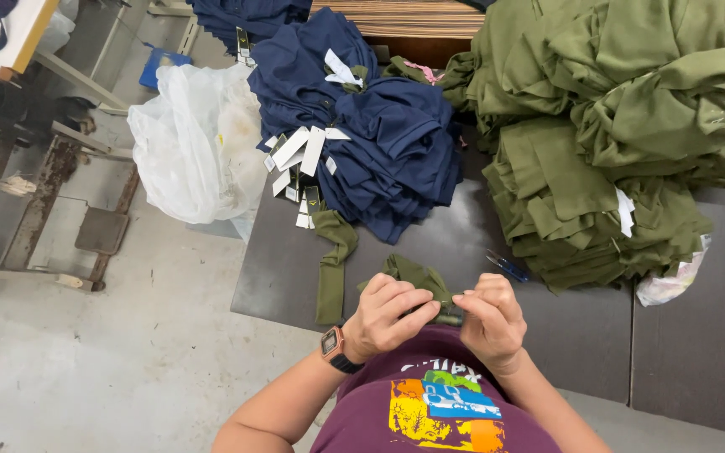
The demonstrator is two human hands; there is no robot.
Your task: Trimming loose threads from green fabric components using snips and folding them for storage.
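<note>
- Hands at six o'clock: left hand (389, 315) and right hand (490, 319) both have fingers pinched shut on a small olive fabric piece (417, 277), held over the near edge of the dark table (564, 335).
- Fabric looks light, soft and floppy; best gripped at a folded edge.
- Blue pen (507, 267) at one o'clock of the hands.
- Navy garments (388, 151) at twelve, olive garment pile (614, 126) at two.

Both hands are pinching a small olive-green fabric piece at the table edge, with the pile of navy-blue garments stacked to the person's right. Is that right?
Not quite. In the head view the pile of navy-blue garments lies to the person's left; the heap on the right is olive-green garments. The rest holds: left hand and right hand pinch the small olive-green fabric piece at the dark table edge.
</note>
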